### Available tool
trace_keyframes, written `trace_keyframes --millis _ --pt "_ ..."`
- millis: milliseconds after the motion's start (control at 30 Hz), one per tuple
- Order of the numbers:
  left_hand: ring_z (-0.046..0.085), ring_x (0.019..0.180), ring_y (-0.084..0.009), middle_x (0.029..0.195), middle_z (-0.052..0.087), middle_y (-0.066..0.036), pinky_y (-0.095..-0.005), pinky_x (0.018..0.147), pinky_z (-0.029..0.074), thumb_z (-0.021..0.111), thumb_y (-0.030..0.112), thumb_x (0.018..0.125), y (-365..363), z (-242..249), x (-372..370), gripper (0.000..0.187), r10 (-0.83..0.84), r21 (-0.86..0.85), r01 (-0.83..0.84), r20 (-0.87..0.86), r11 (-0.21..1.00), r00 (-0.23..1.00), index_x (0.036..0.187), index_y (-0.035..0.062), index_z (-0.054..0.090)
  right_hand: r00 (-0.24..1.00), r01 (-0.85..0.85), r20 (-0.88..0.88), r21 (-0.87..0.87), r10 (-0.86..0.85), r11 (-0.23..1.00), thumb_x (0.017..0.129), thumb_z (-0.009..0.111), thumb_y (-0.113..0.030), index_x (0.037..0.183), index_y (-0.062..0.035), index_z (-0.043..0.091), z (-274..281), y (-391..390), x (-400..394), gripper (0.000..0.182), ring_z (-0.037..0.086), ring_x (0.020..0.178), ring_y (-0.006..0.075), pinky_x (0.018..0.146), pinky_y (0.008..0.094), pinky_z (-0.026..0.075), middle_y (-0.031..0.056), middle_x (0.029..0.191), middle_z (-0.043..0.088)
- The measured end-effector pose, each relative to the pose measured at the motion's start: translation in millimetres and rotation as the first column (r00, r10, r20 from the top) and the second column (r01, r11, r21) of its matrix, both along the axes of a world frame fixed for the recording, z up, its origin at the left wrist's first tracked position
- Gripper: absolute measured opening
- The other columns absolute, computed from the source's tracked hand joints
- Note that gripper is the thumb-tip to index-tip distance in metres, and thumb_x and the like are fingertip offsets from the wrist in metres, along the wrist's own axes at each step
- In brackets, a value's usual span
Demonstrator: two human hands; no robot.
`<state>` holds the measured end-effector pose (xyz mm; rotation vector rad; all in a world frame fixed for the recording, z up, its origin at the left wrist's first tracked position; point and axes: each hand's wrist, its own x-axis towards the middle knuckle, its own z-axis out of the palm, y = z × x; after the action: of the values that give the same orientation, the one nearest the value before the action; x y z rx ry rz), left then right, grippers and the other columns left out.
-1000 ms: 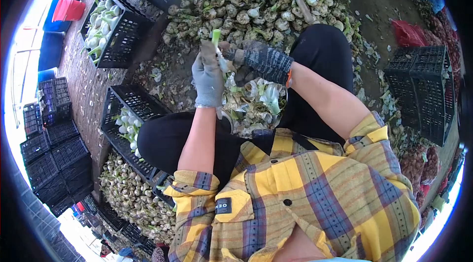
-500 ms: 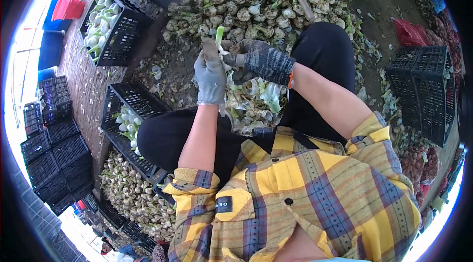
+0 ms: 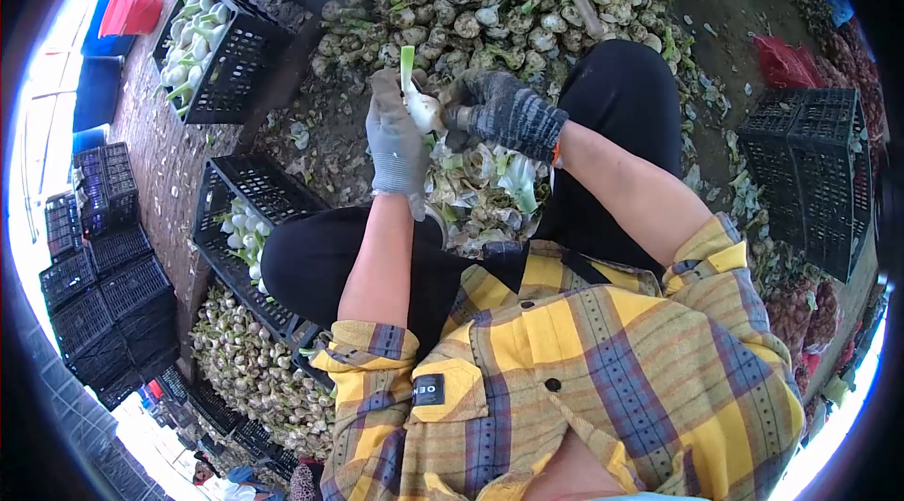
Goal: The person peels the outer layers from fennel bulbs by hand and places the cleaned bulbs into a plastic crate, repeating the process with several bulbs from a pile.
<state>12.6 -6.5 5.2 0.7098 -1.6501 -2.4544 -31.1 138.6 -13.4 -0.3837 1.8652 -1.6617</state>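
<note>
A white bulb (image 3: 423, 111) with a cut green stem pointing up is between my two gloved hands. My left hand (image 3: 395, 138), in a light grey glove, is closed around its left side. My right hand (image 3: 494, 113), in a dark grey patterned glove, has its fingers pinched at the bulb's right side, where a brownish bit shows. Below the hands lies a heap of pale peelings and leaf scraps (image 3: 480, 195), between my legs. A large pile of soil-stained bulbs (image 3: 461, 7) spreads beyond my hands, with a long-handled tool (image 3: 584, 9) lying on it.
Black crates of cleaned white bulbs (image 3: 231, 68) (image 3: 250, 266) stand at the left, near a red bucket (image 3: 130, 13) and stacked black crates (image 3: 113, 303). More bulbs (image 3: 259, 374) lie at lower left. Black crates (image 3: 805, 171) and a red bag (image 3: 786, 63) are at the right.
The bulb's white body has come into view, its stem slightly further left and up. My left hand has turned a little, and my right fingers have shifted along the bulb.
</note>
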Motion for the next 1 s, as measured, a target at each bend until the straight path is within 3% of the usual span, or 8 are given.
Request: trace_keyframes --millis 100,200,233,333,467,567,767,1000 --pt "0.055 0.06 -0.0112 0.072 0.058 -0.003 -0.0244 0.053 0.044 0.038 0.059 0.089 -5 -7 -1 0.062 0.01 0.063 -0.012 0.039 0.998 0.999 0.1 0.0004 0.057 0.991 0.132 -0.018 0.168 -0.131 0.977 0.074 0.069 -0.024 0.094 -0.0021 0.064 2 2 -4 0.03 0.064 0.069 0.0208 0.065 0.0332 0.051 0.015 0.083 0.065" --pt "0.053 0.059 -0.011 0.072 0.056 -0.003 -0.0242 0.051 0.044 0.04 0.056 0.09 -4 3 2 0.058 -0.022 0.049 0.018 0.075 0.999 0.997 0.098 0.001 0.056 0.818 0.223 0.555 -0.065 -0.151 0.973 0.076 0.071 -0.033 0.098 -0.0035 0.064 48 -1 5 0.037 0.064 0.065 0.0199 0.058 0.033 0.053 0.0125 0.082 0.064" --pt "0.052 0.058 -0.0102 0.072 0.054 -0.002 -0.0235 0.05 0.043 0.041 0.054 0.091 -3 7 3 0.055 -0.039 0.047 0.035 0.085 0.998 0.996 0.096 0.0016 0.055 0.87 0.141 0.492 -0.23 -0.01 0.963 0.078 0.068 -0.04 0.103 -0.003 0.061 46 1 6 0.045 0.064 0.064 0.0194 0.054 0.0313 0.054 0.0108 0.08 0.062" --pt "0.051 0.057 -0.0098 0.072 0.053 -0.002 -0.024 0.048 0.042 0.04 0.055 0.091 1 2 5 0.056 -0.096 -0.213 0.093 -0.005 0.973 0.995 0.096 0.0019 0.054 0.882 0.028 0.471 -0.101 0.023 0.994 0.087 0.059 -0.029 0.093 0.0002 0.06 46 -2 2 0.03 0.065 0.068 0.0207 0.064 0.0342 0.057 0.0091 0.085 0.061" --pt "0.051 0.058 -0.0089 0.071 0.052 -0.002 -0.0232 0.05 0.042 0.038 0.055 0.091 -2 -3 6 0.055 -0.093 -0.311 0.086 -0.009 0.946 0.996 0.098 0.0022 0.053 0.92 0.038 0.393 -0.127 0.015 0.991 0.087 0.059 -0.023 0.102 0.0021 0.053 35 -4 2 0.03 0.065 0.075 0.0223 0.067 0.0384 0.058 0.0117 0.093 0.061" --pt "0.052 0.062 -0.009 0.075 0.053 -0.003 -0.022 0.053 0.043 0.038 0.054 0.092 -2 4 8 0.054 -0.124 -0.266 0.125 0.02 0.956 0.992 0.1 0.0021 0.053 0.949 -0.003 0.307 -0.207 0.068 0.978 0.088 0.057 -0.021 0.111 0.0028 0.048 20 0 0 0.034 0.065 0.077 0.0231 0.068 0.0397 0.058 0.0132 0.094 0.061" --pt "0.052 0.06 -0.0104 0.078 0.055 -0.005 -0.0234 0.051 0.044 0.037 0.051 0.093 3 -4 0 0.051 -0.05 -0.365 -0.005 -0.14 0.931 0.989 0.101 0.003 0.054 0.88 0.091 0.474 -0.102 -0.032 0.991 0.089 0.055 -0.017 0.113 0.0011 0.053 55 -2 3 0.03 0.065 0.078 0.0204 0.069 0.0351 0.058 0.0125 0.096 0.062" --pt "0.052 0.059 -0.0106 0.079 0.056 -0.006 -0.0247 0.051 0.045 0.04 0.05 0.093 6 12 4 0.048 0.002 -0.13 -0.006 -0.028 0.991 1.0 0.101 0.0038 0.053 0.87 0.15 0.493 -0.268 0.002 0.952 0.089 0.056 -0.015 0.109 0.0001 0.055 21 1 3 0.025 0.065 0.077 0.019 0.069 0.0333 0.057 0.0104 0.09 0.063"
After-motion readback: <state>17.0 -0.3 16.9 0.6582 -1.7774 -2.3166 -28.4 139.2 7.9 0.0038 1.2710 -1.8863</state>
